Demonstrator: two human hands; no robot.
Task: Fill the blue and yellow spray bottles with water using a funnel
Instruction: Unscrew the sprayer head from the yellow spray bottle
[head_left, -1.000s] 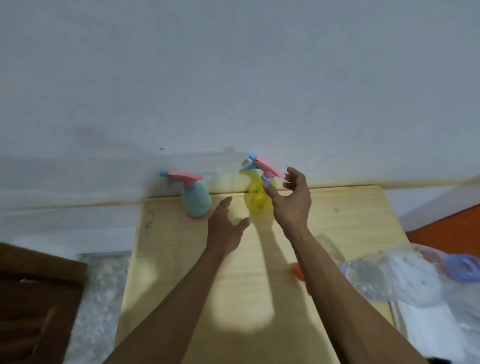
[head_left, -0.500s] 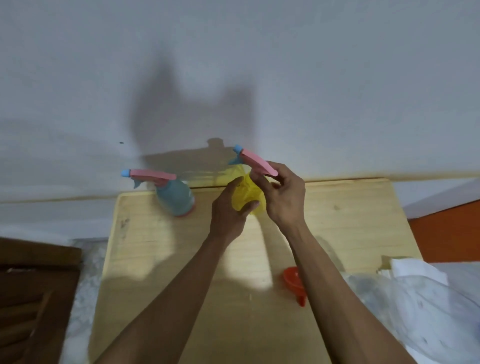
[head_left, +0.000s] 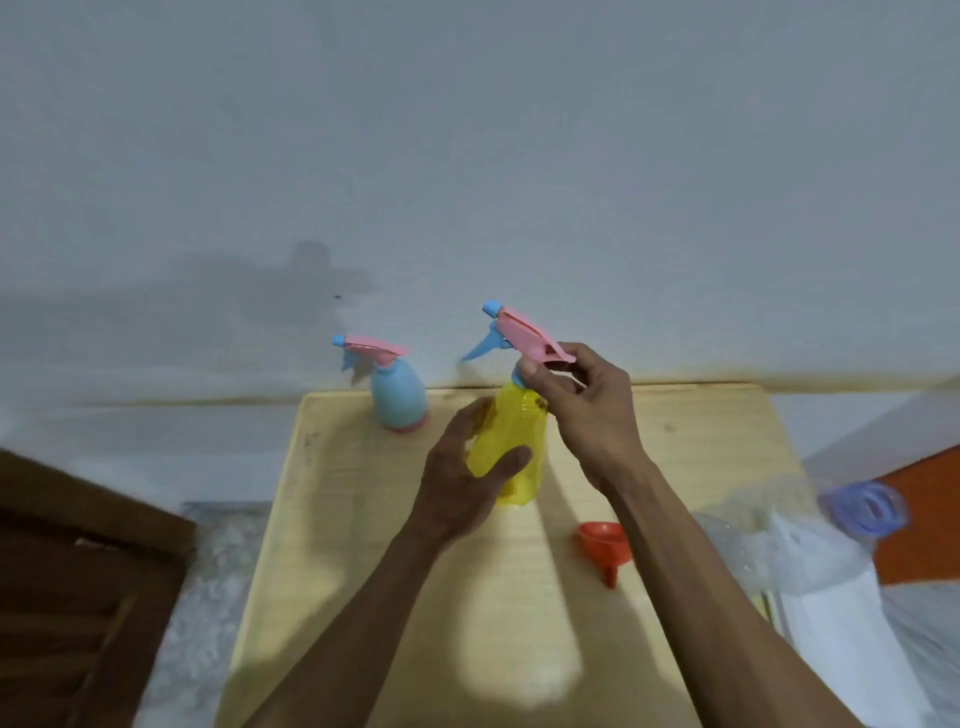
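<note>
The yellow spray bottle (head_left: 517, 441) is in the middle of the wooden table (head_left: 701, 447), tilted and held in both hands. My left hand (head_left: 462, 488) grips its body from the left. My right hand (head_left: 587, 410) pinches the neck under its pink and blue spray head (head_left: 519, 338). The blue spray bottle (head_left: 397, 397), with the same pink head, stands upright at the table's back edge, left of the yellow one. An orange funnel (head_left: 605, 545) lies on its side on the table, just right of my right forearm.
A large clear water bottle with a blue handle (head_left: 862, 506) lies at the table's right edge beside white plastic (head_left: 831, 613). A grey wall (head_left: 467, 156) rises right behind the table. A dark wooden panel (head_left: 78, 587) is at lower left.
Both hands reached the yellow bottle and closed on it. It has since come forward from the back edge toward me, tilted. The view shifted, bringing the funnel and water bottle into sight.
</note>
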